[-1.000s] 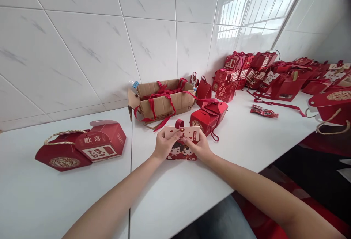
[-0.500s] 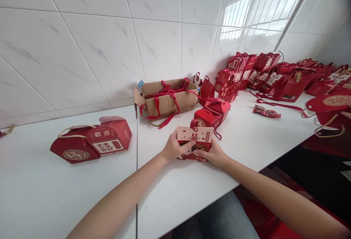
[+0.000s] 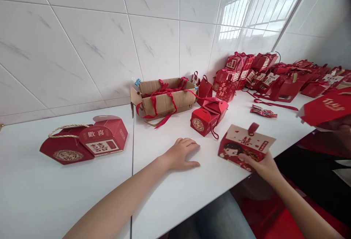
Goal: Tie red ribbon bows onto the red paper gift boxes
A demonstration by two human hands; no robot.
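In my right hand (image 3: pixel 259 164) is a red and cream gift box (image 3: pixel 241 145) with a printed cartoon figure and a small ribbon loop on top. The thumb lies across its front; the other fingers are hidden behind it. My left hand (image 3: pixel 182 155) rests near the white table with its fingers apart and nothing in them. Just beyond it stands a smaller red gift box (image 3: pixel 201 121) with a ribbon handle, next to another red box. To the left sits a larger red gift box (image 3: pixel 105 138) with a twisted rope handle (image 3: pixel 64 129).
Against the tiled wall stands a cardboard box (image 3: pixel 167 103) full of red ribbons. Many red gift boxes (image 3: pixel 238 72) pile up at the back right. Small red candy packets (image 3: pixel 263 111) lie before them. A person's hand (image 3: pixel 346 133) holds a red box (image 3: pixel 326 109) at the right edge.
My left hand has let go of the gift box. My right hand has carried it to the right, toward the table's front edge. The other person's red box has turned.
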